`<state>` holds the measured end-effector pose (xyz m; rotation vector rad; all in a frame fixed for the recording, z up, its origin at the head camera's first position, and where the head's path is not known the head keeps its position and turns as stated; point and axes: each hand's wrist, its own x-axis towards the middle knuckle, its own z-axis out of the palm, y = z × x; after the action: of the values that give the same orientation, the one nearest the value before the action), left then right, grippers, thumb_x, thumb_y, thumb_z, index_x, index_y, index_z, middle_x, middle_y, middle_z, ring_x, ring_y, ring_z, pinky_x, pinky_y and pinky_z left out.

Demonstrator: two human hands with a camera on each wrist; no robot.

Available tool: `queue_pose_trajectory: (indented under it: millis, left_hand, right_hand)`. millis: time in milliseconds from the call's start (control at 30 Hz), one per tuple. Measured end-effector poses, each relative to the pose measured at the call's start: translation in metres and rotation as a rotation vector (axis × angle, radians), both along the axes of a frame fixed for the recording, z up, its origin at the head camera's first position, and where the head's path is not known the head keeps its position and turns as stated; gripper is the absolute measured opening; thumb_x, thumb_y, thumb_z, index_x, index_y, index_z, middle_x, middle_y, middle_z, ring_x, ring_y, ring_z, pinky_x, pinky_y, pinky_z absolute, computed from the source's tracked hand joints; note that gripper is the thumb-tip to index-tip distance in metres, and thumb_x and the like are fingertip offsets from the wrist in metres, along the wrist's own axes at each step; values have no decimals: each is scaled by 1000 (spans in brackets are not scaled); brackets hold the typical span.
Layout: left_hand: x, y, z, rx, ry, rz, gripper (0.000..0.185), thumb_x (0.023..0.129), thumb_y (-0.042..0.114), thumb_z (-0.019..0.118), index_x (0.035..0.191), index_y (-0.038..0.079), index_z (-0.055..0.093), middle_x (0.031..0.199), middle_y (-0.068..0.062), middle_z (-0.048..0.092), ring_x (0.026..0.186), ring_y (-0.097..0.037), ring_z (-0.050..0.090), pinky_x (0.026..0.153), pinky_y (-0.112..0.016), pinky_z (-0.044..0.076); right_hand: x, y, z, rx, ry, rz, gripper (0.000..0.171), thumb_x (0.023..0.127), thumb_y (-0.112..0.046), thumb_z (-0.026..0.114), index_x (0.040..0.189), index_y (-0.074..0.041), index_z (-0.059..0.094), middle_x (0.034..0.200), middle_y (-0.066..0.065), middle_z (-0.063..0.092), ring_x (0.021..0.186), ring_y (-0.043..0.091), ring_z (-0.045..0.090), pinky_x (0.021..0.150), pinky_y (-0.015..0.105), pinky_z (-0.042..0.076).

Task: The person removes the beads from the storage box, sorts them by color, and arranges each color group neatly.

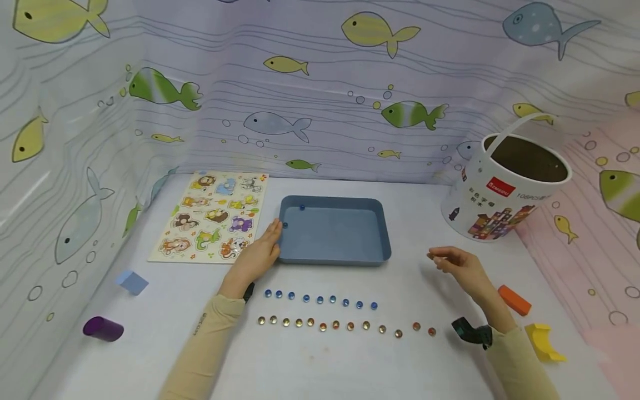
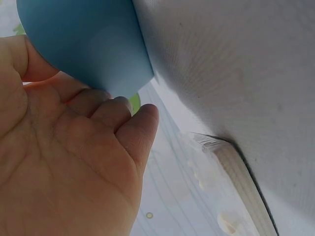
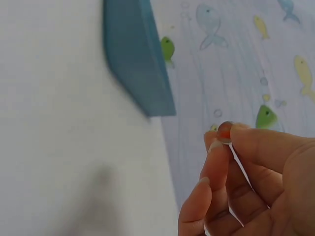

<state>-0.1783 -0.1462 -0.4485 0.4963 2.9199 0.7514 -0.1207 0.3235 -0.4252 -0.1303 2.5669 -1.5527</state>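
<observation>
A blue tray (image 1: 334, 256) sits mid-table with two blue beads (image 1: 301, 208) inside near its left wall. My left hand (image 1: 260, 253) rests with straight fingers against the tray's left side; the left wrist view shows the fingers (image 2: 123, 113) touching the tray's (image 2: 93, 39) rounded corner. My right hand (image 1: 452, 261) hovers right of the tray, pinching a small orange-brown bead (image 3: 225, 132) between thumb and fingertips. On the table in front lie a row of several blue beads (image 1: 320, 299) and a longer row of amber and orange beads (image 1: 345, 325).
An animal puzzle board (image 1: 215, 216) lies left of the tray. A white bucket (image 1: 505, 189) stands at the back right. A blue cube (image 1: 132, 281) and purple cylinder (image 1: 103, 328) lie at left; an orange block (image 1: 515, 300) and yellow arch block (image 1: 544, 341) lie at right. Fish-print walls enclose the table.
</observation>
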Motion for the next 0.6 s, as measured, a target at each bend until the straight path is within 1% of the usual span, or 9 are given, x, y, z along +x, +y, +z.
queue_pose_trajectory:
  millis: [133,233,300,367,467,533,600]
  left_hand:
    - [0,0,0,-1,-9,3,58,102,20,38,154,4,20,163,-10,14,149,-29,20,118,-48,29]
    - [0,0,1,-7,-17,4,58,102,20,38,154,4,20,163,-10,14,149,-29,20,118,-49,30]
    - [0,0,1,-12,-21,1,58,102,20,37,154,4,19,163,-10,13,149,-29,20,118,-49,30]
    - [1,0,2,-15,-25,-2,58,102,20,37,154,4,19,163,-10,13,149,-30,20,118,-49,29]
    - [1,0,3,-9,-19,-1,57,102,19,38,154,4,20,163,-10,13,149,-30,20,118,-49,29]
    - [1,0,3,0,-13,2,57,102,18,38,154,3,20,163,-11,13,149,-31,21,118,-50,29]
    - [1,2,2,7,-16,1,57,102,18,37,154,3,20,163,-11,13,149,-31,21,118,-50,29]
  right_hand:
    - [38,10,-19,3,-29,-53,40,99,-22,56,127,6,57,106,-25,67,95,-3,63,77,17,55]
    - [66,14,-33,18,-84,-103,38,98,-23,57,125,3,59,102,-29,65,92,-6,60,75,17,54]
    - [83,15,-41,18,-112,-127,36,97,-22,59,124,2,61,102,-27,66,92,-8,59,75,16,54]
    - [98,14,-49,38,-103,-151,31,94,-18,63,118,1,65,98,-22,67,88,-7,58,73,15,53]
    - [111,13,-56,92,-56,-162,22,90,-14,68,110,-4,69,92,-13,66,82,0,56,70,15,50]
    - [115,12,-58,132,-25,-165,18,87,-14,71,104,-9,71,86,-7,63,78,5,54,67,17,46]
    - [118,12,-58,156,-16,-154,17,84,-14,74,101,-12,71,84,-5,62,77,6,53,67,17,44]
